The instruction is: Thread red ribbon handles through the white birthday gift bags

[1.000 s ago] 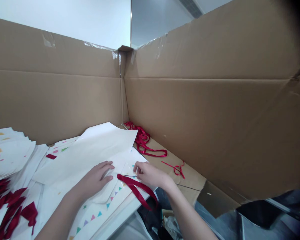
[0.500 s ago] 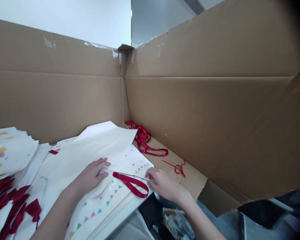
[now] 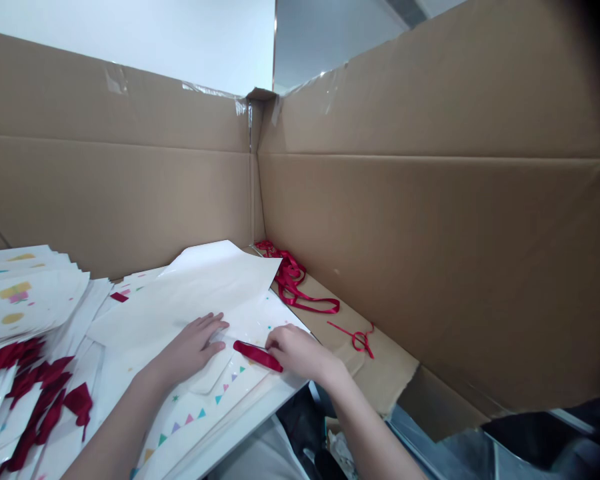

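My left hand (image 3: 197, 343) lies on a white paper sheet or bag (image 3: 225, 283), fingers stretched out and holding it against the stack below. Its lower part is printed with small coloured pennants. A dark red ribbon (image 3: 257, 355) comes out of the paper just right of my left fingers. The fingers of my right hand (image 3: 299, 348) are closed on this ribbon, low over the paper's right edge. My palm and knuckles hide the ribbon's end.
Stacked printed white paper bags (image 3: 35, 293) with dark red ribbons (image 3: 45, 400) lie at left. A tangle of red ribbon (image 3: 293, 280) and a thin red cord (image 3: 360, 340) rest on cardboard at right. Tall cardboard walls (image 3: 405, 233) enclose the back and right.
My right hand has moved left toward my left hand, and the ribbon's wide loop has narrowed to a strip beside it. The left hand keeps its place on the paper.
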`<state>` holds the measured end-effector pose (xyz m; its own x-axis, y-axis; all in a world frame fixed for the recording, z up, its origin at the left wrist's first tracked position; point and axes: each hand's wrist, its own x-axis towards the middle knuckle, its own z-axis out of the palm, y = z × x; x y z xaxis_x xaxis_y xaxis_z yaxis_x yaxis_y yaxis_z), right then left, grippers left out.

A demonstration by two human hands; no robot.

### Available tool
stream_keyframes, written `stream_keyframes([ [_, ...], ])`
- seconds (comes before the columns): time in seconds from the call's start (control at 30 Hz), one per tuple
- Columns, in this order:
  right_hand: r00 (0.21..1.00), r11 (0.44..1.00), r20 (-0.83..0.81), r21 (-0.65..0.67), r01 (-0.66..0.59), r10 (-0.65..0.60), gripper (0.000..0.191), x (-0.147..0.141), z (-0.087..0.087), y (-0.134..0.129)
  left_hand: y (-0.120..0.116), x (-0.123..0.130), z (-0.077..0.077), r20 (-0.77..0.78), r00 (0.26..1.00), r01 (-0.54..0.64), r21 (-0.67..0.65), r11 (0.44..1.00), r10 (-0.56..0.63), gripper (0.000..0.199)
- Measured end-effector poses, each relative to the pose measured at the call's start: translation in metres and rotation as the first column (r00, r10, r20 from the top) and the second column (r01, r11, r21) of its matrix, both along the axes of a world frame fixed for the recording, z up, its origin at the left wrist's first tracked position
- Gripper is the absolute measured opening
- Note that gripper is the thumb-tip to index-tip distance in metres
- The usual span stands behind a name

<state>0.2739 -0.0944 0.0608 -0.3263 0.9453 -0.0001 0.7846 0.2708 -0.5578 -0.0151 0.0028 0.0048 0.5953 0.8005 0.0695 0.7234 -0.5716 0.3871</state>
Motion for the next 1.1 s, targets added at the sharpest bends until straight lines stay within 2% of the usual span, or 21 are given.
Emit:
stream_keyframes([
  [0.07, 1.0, 1.0, 0.015, 0.012, -0.021, 0.021, 0.028, -0.01, 0.001, 0.007, 0.0, 0.0, 0.001, 0.004, 1.0, 0.002, -0.004, 1.0, -0.002, 0.055],
  [0.13, 1.0, 1.0, 0.001, 0.012, -0.015, 0.015, 0.027, -0.007, 0.001, 0.005, 0.0, 0.0, 0.002, 0.004, 1.0, 0.004, -0.009, 1.0, -0.004, 0.056],
  [0.23, 0.998, 0.998, -0.057, -0.061, -0.001, -0.002, 0.027, 0.019, -0.001, -0.013, -0.001, -0.001, 0.006, -0.005, 1.0, -0.011, -0.024, 1.0, 0.01, 0.056],
  [0.43, 0.952, 0.966, -0.302, -0.256, -0.025, -0.055, 0.024, 0.078, -0.009, -0.061, -0.003, 0.0, 0.009, 0.016, 1.0, -0.012, -0.029, 1.0, 0.012, 0.055],
  [0.53, 0.914, 0.959, -0.403, -0.276, -0.067, -0.053, 0.023, 0.089, -0.012, -0.071, -0.003, 0.0, 0.008, 0.006, 1.0, -0.026, -0.049, 0.998, 0.026, 0.054],
  [0.63, 0.887, 0.965, -0.457, -0.256, -0.054, -0.071, 0.023, 0.09, -0.014, -0.07, -0.002, 0.0, 0.008, 0.004, 0.999, -0.039, -0.061, 0.997, 0.039, 0.053],
  [0.8, 0.89, 0.985, -0.449, -0.174, -0.005, -0.075, 0.015, 0.077, -0.016, -0.047, -0.004, 0.002, 0.01, 0.002, 1.0, -0.019, -0.073, 0.997, 0.019, 0.054],
  [0.9, 0.91, 0.989, -0.413, -0.121, -0.081, 0.025, 0.014, 0.056, -0.017, -0.017, -0.004, 0.004, 0.011, -0.014, 1.0, -0.025, -0.092, 0.995, 0.024, 0.053],
  [1.03, 0.944, 0.985, -0.302, -0.065, -0.16, 0.134, 0.027, 0.016, -0.018, 0.031, -0.003, 0.005, 0.009, -0.007, 1.0, -0.007, -0.052, 0.999, 0.007, 0.056],
  [1.1, 0.953, 0.978, -0.243, -0.055, -0.2, 0.181, 0.028, -0.004, -0.018, 0.052, -0.003, 0.005, 0.009, -0.002, 1.0, -0.009, -0.054, 0.999, 0.009, 0.056],
])
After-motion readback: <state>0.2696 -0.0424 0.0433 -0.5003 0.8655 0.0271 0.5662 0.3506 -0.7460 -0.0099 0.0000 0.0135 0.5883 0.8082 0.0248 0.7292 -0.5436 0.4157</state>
